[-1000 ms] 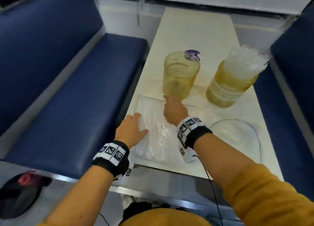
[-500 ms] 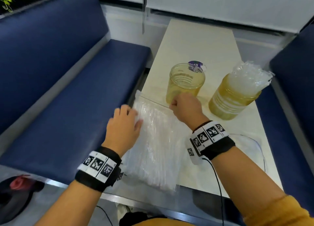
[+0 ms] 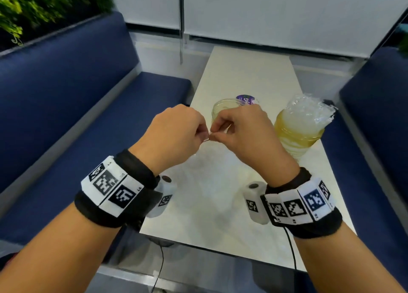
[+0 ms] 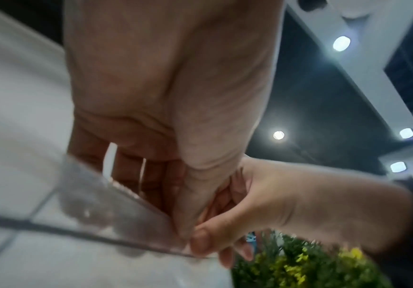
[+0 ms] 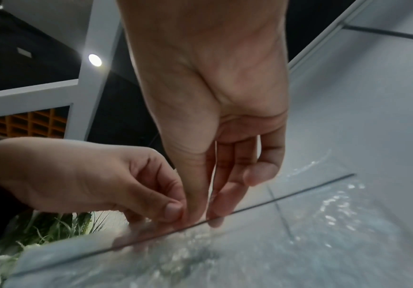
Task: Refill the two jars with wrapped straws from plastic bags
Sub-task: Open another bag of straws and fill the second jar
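Observation:
A clear plastic bag of wrapped straws [image 3: 207, 182] hangs blurred above the white table [image 3: 249, 72]. My left hand [image 3: 204, 137] and right hand [image 3: 216, 136] pinch its top edge side by side, thumbs against fingers. The left wrist view shows the left hand [image 4: 184, 236] nipping the bag [image 4: 116, 214] at its rim. From the right wrist, the right hand [image 5: 200, 219] pinches the same sealed edge of the bag [image 5: 225, 257]. An empty yellowish jar [image 3: 221, 107] stands right behind my hands. A second jar [image 3: 295, 136] at the right is packed with wrapped straws [image 3: 309, 110].
A purple round lid [image 3: 245, 98] lies behind the empty jar. Blue padded benches flank the table at left [image 3: 88, 127] and right [image 3: 375, 127]. A blind cord [image 3: 181, 28] hangs at the far wall. Green plants [image 3: 33, 6] sit behind the left bench.
The bag has come up off the table. Both hands rose from its flat surface to its top edge and now pinch it close together in front of the empty jar.

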`<state>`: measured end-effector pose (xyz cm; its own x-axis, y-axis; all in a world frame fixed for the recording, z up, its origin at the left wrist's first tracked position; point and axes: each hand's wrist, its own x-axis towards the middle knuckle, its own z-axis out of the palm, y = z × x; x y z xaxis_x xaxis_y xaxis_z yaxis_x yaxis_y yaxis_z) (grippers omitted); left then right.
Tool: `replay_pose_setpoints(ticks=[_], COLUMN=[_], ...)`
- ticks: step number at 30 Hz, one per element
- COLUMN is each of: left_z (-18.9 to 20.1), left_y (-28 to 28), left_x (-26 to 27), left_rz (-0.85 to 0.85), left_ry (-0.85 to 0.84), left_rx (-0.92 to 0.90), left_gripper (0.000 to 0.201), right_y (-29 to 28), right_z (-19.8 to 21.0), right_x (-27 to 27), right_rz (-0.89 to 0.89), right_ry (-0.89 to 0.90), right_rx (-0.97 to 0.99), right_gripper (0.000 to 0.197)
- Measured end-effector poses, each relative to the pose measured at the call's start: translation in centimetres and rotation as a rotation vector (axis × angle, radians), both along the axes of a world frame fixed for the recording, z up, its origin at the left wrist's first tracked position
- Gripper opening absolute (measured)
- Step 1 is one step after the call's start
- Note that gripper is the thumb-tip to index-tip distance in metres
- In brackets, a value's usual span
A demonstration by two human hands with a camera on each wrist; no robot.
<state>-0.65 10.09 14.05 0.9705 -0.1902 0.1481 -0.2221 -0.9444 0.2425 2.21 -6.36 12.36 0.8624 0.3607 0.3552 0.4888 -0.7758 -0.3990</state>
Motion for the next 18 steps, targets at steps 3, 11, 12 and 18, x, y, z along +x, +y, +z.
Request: replay_pose_setpoints(ticks=[3, 11, 12, 18], left_z=[-1.0, -2.6, -2.7, -3.3], left_y=[-0.4, -1.1, -1.1, -1.5], left_x=[-0.6, -1.6, -1.7, -2.1], left_rz=[0.018, 0.041, 0.033, 0.045], left_ry=[0.06, 0.108, 0.114, 0.115], left_rx=[-0.142, -0.376, -0.411, -0.516], left_gripper=[0.013, 0.017, 0.019, 0.018], right_y=[-1.2, -3.5, -3.7, -3.8], right_z=[-1.7, -5.6, -6.0, -6.9], right_x=[-1.1, -3.3, -3.7, -4.0], right_rz=[0.05, 0.189, 0.176, 0.104], right_ry=[-0.031, -0.359, -0.406, -0.506], right_rx=[0.065, 0.167, 0.178, 0.103], right_gripper=[0.008, 0.009, 0.009, 0.01])
